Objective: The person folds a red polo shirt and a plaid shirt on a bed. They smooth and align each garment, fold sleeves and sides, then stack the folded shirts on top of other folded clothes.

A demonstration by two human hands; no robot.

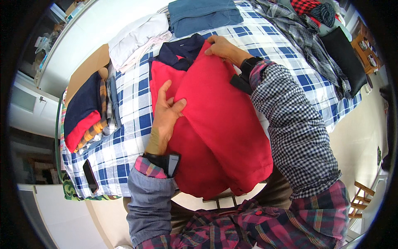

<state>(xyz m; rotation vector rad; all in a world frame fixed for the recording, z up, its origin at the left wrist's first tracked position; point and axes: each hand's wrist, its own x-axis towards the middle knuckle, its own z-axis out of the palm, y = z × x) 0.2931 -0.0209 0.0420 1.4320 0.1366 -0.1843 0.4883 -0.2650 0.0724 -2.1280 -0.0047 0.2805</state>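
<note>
A red shirt (pixel 219 112) with a dark navy collar (pixel 182 52) lies partly folded on the bed, its lower end hanging over the near edge toward my lap. My right hand (pixel 226 50) pinches the red cloth at the shoulder, just right of the collar. On the left part of the shirt, my left hand (pixel 165 118) rests with thumb and index finger spread. Its thumb touches the slanting edge of the red panel folded across the front; the other fingers are partly hidden.
A blue-and-white checked sheet (pixel 132 99) covers the bed. Folded clothes (pixel 85 108) are stacked at left near a cardboard piece (pixel 89 66). Farther back lie white clothes (pixel 139 39) and blue clothes (pixel 203 18). A phone (pixel 90 176) lies front left; a black cushion (pixel 344 62) sits right.
</note>
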